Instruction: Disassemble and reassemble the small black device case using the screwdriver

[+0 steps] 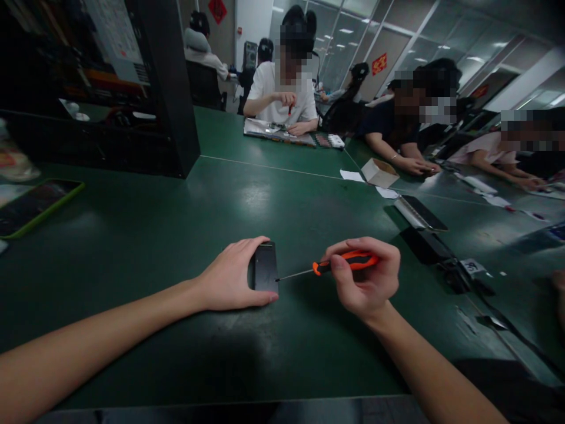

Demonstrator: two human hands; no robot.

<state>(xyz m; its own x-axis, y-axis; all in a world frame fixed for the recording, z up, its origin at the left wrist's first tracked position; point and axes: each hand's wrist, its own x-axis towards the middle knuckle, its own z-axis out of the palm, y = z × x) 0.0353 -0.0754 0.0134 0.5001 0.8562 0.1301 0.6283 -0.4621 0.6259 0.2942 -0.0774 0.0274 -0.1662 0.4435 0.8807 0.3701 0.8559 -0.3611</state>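
A dark, flat rectangular device (266, 270) lies on the green tabletop. My left hand (233, 275) is wrapped around its left side, thumb at the near end and fingers at the far end. In my right hand (366, 277) is a screwdriver (359, 259) with an orange and black handle, pinched between thumb and fingers. Its thin metal shaft points left, and the tip meets the right part of the device or hovers just over it; I cannot tell which. The device's kind does not show clearly.
A phone in a green case (39, 206) lies at the left, near a black cabinet (168, 88). Across the table (247, 200), a person in a white shirt (282, 88) works on a panel. A small cardboard box (380, 174) and a flat black device (422, 212) stand to the right.
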